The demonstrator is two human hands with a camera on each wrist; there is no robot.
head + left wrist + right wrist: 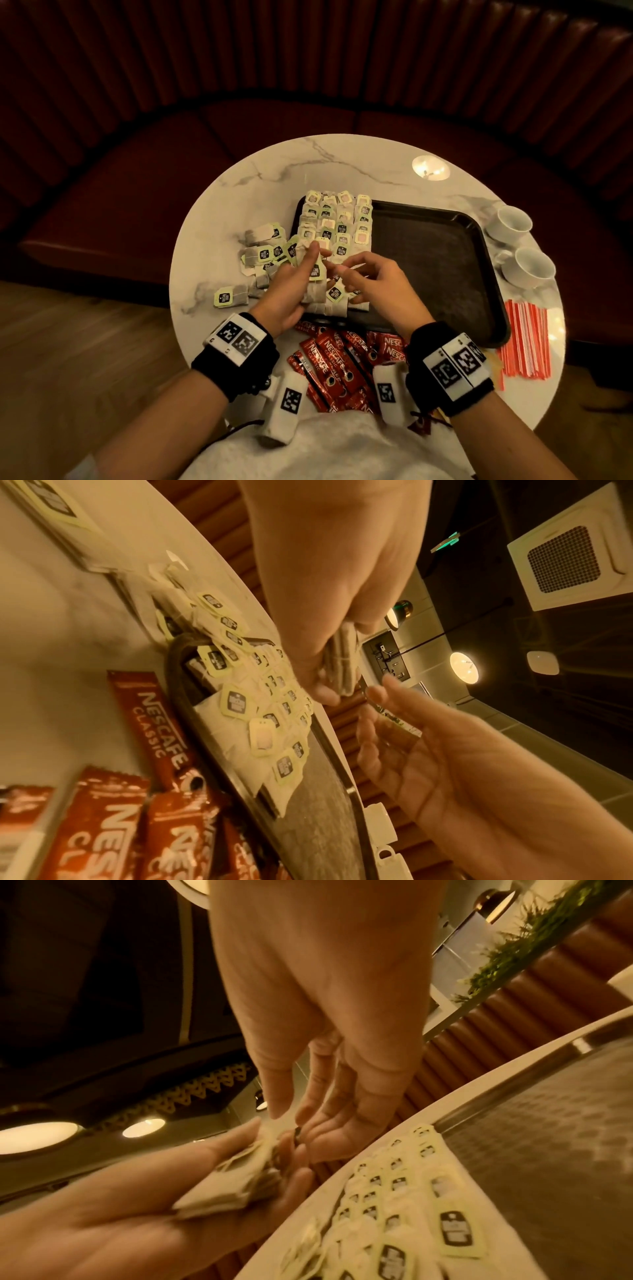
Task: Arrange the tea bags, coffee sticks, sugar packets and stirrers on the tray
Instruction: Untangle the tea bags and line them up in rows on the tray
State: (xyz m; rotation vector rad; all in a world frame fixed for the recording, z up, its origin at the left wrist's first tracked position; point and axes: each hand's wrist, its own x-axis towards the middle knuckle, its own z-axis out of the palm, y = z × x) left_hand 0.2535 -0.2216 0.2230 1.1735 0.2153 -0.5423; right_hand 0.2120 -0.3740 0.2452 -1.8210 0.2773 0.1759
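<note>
My left hand (303, 274) grips a stack of tea bags (313, 289) over the near left corner of the dark tray (442, 267). The stack (342, 664) sits between the left thumb and fingers in the left wrist view. My right hand (342, 274) is just to its right, fingers loosely extended at the stack's top (232, 1185); I see nothing clearly pinched. Rows of tea bags (337, 222) with green and pink tags cover the tray's left part. Loose tea bags (263, 255) lie on the table to the left. Red coffee sticks (337, 359) are piled at the near edge. Red-and-white stirrers (527, 339) lie right of the tray.
The round marble table (308, 164) stands before a dark red bench (137, 178). Two white cups (512, 222) (532, 269) stand at the table's right edge, close to the tray. The tray's right two thirds show bare surface.
</note>
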